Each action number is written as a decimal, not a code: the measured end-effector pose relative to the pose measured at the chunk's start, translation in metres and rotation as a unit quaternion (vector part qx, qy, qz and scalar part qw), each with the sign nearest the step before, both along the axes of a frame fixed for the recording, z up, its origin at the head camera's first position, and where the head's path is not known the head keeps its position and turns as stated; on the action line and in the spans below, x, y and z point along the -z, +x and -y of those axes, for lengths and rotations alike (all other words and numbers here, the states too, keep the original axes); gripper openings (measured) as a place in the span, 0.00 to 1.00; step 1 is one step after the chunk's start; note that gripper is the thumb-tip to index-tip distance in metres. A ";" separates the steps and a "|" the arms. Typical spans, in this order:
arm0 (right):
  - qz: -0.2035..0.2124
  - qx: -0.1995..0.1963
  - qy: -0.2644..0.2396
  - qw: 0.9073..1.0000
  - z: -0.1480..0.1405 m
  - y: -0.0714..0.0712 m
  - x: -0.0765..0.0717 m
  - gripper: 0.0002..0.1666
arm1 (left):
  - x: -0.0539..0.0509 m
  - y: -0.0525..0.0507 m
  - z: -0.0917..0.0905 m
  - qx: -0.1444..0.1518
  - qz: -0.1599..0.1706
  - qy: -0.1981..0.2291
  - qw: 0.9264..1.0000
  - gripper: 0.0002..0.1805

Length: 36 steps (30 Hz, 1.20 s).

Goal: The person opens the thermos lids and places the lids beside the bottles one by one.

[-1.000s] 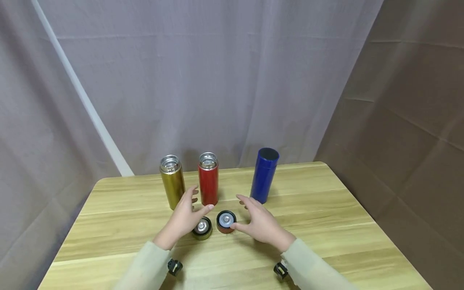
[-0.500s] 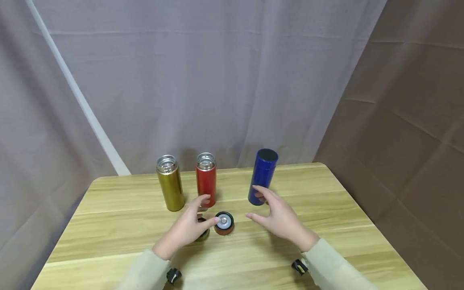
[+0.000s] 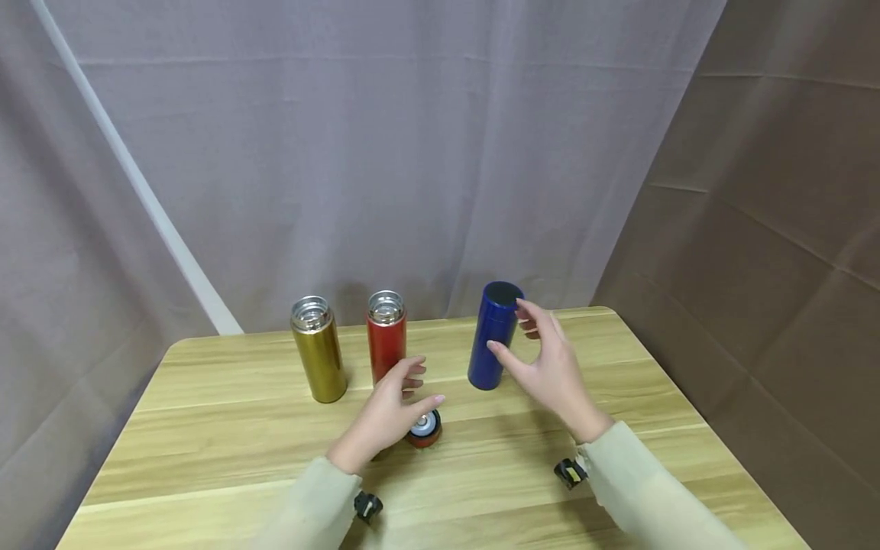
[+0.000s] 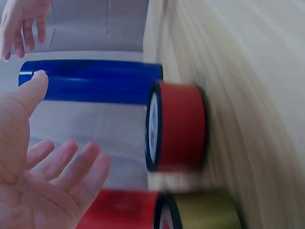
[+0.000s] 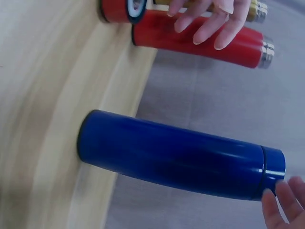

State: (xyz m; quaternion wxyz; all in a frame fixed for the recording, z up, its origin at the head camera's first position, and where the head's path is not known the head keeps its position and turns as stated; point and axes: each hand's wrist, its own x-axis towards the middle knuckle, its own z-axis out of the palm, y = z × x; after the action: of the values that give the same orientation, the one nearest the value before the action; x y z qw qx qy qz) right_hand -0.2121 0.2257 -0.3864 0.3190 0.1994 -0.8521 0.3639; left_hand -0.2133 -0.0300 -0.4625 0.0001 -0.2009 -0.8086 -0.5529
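The right hand (image 3: 550, 363) is hovering beside the upper part of the blue bottle (image 3: 491, 347), its thumb and fingers spreading wide and holding nothing; whether any fingertip is touching the bottle, the views are not making clear. That bottle is standing upright on the right part of the table (image 3: 206, 435), and its dark-topped lid is sitting on it above a thin seam. The left hand (image 3: 390, 414) is hanging over the middle of the table, thumb well apart from the loosely bent fingers, with nothing in its grasp. In the head view it is covering the foot of the red bottle (image 3: 386, 340) and part of the red cap (image 3: 428, 429), which is lying near it with its inner side facing up. The gold cap (image 4: 205, 210) is showing in the left wrist view, blurred at the lower edge, while the hand is mostly hiding it from the head camera. The red bottle is standing with its steel mouth uncovered, and the gold bottle (image 3: 321, 363) is standing to its left, likewise uncovered. Behind the table a grey curtain (image 3: 344, 168) is hanging in soft folds.
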 end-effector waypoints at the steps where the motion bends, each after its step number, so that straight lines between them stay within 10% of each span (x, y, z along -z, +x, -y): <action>1: 0.002 0.007 -0.008 1.000 0.000 -0.002 -0.002 0.44 | -0.001 -0.001 -0.005 -0.001 0.001 0.003 1.000 0.38; 16: 0.173 0.017 -0.108 0.979 0.003 -0.031 0.006 0.60 | -0.009 -0.014 -0.063 0.009 -0.010 -0.017 1.000 0.41; 24: 0.155 0.029 -0.140 0.978 0.010 -0.035 0.008 0.57 | -0.021 -0.031 -0.086 -0.013 -0.015 -0.030 0.999 0.49; 36: 0.127 -0.009 -0.129 0.983 0.014 -0.028 0.013 0.42 | -0.011 -0.036 -0.090 -0.010 -0.022 0.042 0.999 0.42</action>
State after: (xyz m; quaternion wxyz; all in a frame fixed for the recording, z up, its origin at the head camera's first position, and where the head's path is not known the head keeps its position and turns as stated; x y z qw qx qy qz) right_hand -0.2398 0.2118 -0.3993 0.2278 0.1158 -0.8299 0.4960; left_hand -0.2495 0.0595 -0.4514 0.0319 -0.2049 -0.7865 -0.5817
